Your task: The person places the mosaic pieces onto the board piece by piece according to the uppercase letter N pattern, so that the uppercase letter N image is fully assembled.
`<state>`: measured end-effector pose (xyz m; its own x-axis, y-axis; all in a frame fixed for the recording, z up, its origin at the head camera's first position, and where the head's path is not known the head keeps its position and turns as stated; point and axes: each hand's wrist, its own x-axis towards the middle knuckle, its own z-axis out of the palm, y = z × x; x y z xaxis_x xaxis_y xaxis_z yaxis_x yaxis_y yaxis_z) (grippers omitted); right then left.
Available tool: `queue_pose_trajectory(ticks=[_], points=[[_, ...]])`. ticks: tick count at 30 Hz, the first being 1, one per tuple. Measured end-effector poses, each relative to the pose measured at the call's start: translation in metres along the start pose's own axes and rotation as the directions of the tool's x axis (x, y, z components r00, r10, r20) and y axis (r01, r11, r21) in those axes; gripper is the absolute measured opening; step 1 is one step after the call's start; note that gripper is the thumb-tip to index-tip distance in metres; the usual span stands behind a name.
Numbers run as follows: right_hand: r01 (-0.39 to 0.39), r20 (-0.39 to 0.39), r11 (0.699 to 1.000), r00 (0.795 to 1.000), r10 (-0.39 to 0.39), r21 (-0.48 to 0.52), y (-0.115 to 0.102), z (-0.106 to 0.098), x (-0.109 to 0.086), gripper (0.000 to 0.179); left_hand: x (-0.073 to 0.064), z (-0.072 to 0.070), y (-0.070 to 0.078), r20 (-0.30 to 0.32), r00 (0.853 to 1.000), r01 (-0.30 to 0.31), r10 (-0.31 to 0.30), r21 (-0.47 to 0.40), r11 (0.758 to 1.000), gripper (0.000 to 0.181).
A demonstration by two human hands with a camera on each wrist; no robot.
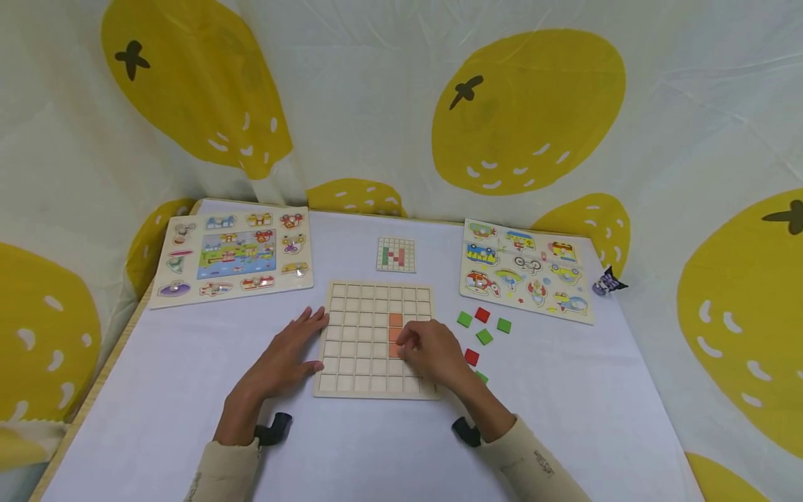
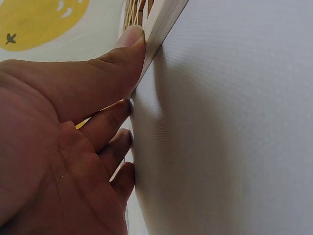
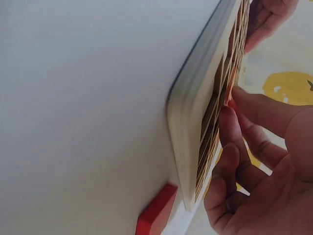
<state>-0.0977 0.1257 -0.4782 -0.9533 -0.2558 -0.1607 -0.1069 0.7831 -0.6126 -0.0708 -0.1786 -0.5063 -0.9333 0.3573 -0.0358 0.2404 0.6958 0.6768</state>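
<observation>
Far left: a picture puzzle [image 1: 188,272] with vehicle-shaped pieces, lying angled on the white-covered table [image 1: 370,453]. Next, the left hand [image 1: 280,361], fingers extended and spread, fingertips and thumb against the near-left side of a wooden grid board [image 1: 364,348]; it braces rather than grasps. The board lies flat at the table's middle. Just beyond it, a small pattern card [image 1: 395,263] with coloured squares. On the board, orange tiles [image 1: 394,319] sit in a column right of centre. The right hand [image 1: 433,348] is over that column, thumb and fingers drawn together; the right wrist view shows them pinching a reddish tile [image 3: 230,103] at the board's surface. Right of the board, loose green tiles [image 1: 504,325] and red tiles [image 1: 482,314] lie scattered. Beyond these, a second puzzle [image 1: 527,286]; near its right edge, a small dark figurine [image 1: 606,282].
</observation>
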Motion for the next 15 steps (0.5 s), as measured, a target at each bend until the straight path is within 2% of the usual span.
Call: queue_pose_trajectory(ticks=[5,15], points=[[0.010,0.004,0.998,1.000,-0.010,0.059,0.007,-0.008,-0.004,0.012,0.000,0.000,0.001,0.002,1.000,0.007,-0.007,0.007,1.000,0.093],[-0.043,-0.088,0.993,0.995,0.053,0.111,0.024,-0.027,-0.020,0.022,0.000,0.000,0.003,0.000,1.000,0.011,-0.011,0.019,1.000,0.093]])
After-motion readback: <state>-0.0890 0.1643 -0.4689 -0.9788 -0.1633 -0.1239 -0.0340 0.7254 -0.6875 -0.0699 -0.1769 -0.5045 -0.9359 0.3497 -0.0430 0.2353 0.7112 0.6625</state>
